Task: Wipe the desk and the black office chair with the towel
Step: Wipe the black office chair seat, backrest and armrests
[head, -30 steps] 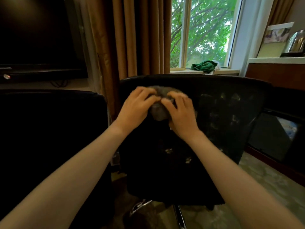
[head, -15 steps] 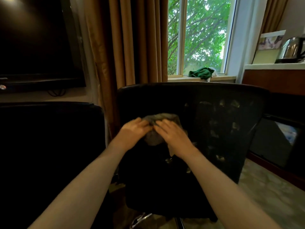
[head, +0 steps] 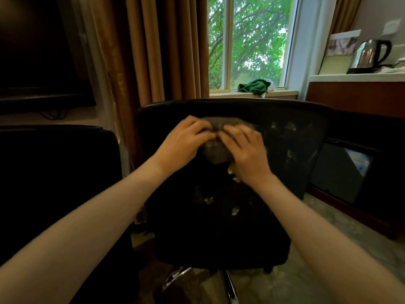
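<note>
Far to the left of the fingers hangs a dark television point(head: 37, 51), and under it, nearer the camera, is the rounded top of a second dark seat point(head: 54, 172). Brown curtains point(head: 153, 51) fall just above and left of the hands.

The left hand point(head: 184, 143) lies on the upper back of the black office chair point(head: 219, 227), its fingers point(head: 201, 130) bent and bearing down on the grey towel point(head: 215, 153). The towel is bunched directly under and between both sets of fingertips, pressed against the backrest a little below its top edge. One flatter edge shows above the knuckles and a rounded lump bulges below them. The right hand point(head: 245, 154) mirrors the left, and its fingers point(head: 236, 132) are curled onto the same cloth, so the fingertips of the two hands nearly meet at the middle.

This looks like the chair-wiping step. The backrest is broad from side to side, and most of it lies below and to the right of the fingers. Pale smudges point(head: 282, 128) sit beside the right fingers, and more lie below both wrists. The right hand is nearer that patch, so a stroke rightward or downward seems to be what is called for.

Beyond the fingers, on the window sill, lies a green cloth point(head: 254, 86). Far to the right a steel kettle point(head: 368, 55) stands on a bench point(head: 328, 78).
</note>
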The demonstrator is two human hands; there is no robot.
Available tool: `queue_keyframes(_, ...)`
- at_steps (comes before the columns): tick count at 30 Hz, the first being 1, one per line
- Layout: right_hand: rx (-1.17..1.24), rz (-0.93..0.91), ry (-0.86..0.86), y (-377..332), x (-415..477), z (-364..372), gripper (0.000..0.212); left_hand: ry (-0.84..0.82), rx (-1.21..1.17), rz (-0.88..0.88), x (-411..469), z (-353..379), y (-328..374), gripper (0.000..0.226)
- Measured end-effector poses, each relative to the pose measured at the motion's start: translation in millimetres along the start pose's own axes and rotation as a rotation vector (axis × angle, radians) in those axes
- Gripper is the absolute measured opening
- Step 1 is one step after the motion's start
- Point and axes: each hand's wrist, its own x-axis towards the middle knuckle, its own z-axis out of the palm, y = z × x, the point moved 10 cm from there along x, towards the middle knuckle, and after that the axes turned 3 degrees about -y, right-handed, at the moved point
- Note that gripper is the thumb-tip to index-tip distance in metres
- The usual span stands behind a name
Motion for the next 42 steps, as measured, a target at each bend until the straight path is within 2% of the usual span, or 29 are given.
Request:
queue_keyframes(2, -0.081, 0.028, 0.019, 20, 8, -9, 0.04, 0.03, 0.066, 0.021, 23, -3, 3, 0.033)
queue_keyframes(4, -0.124, 0.019, -0.026, 30, 5, -2, 0.041, -0.007, 0.128, 0.059, 32, 6, 8, 0.033)
queue_keyframes(9, -0.007, 0.029, -0.115, 26, -30, 32, 0.042, -0.122, 0.17, 0.101, 8, 42, 15, 0.034)
queue_keyframes(12, 0.088, 0.087, -0.19, 17, -59, 60, 0.068, -0.175, 0.173, 0.115, -15, 73, 16, 0.026)
queue_keyframes(15, 0.131, 0.123, -0.194, 7, -81, 78, 0.079, -0.194, 0.159, 0.066, -38, 102, 14, 0.037)
queue_keyframes(18, 0.157, 0.135, -0.127, 2, -88, 83, 0.073, -0.118, 0.107, 0.054, -49, 113, 12, 0.027)
queue_keyframes(23, 0.161, 0.103, -0.083, -5, -104, 93, 0.056, -0.027, 0.089, 0.026, -69, 117, 15, 0.033)
queue_keyframes(26, 0.166, 0.066, -0.113, -18, -121, 104, 0.046, -0.045, 0.068, 0.037, -92, 129, 21, 0.032)
queue_keyframes(29, 0.16, 0.022, -0.181, -33, -141, 120, 0.044, -0.091, 0.024, 0.021, -117, 150, 23, 0.031)
queue_keyframes(35, 0.099, -0.079, -0.369, -65, -190, 161, 0.049, -0.255, -0.098, -0.137, -177, 205, 26, 0.034)
queue_keyframes(37, 0.081, -0.082, -0.411, -72, -200, 169, 0.044, -0.33, -0.143, -0.205, -195, 222, 30, 0.033)
queue_keyframes(39, 0.041, -0.095, -0.468, -86, -207, 180, 0.036, -0.484, -0.179, -0.281, -204, 237, 37, 0.036)
queue_keyframes(42, -0.032, -0.12, -0.727, -115, -228, 208, 0.024, -0.788, -0.15, -0.413, -223, 258, 47, 0.037)
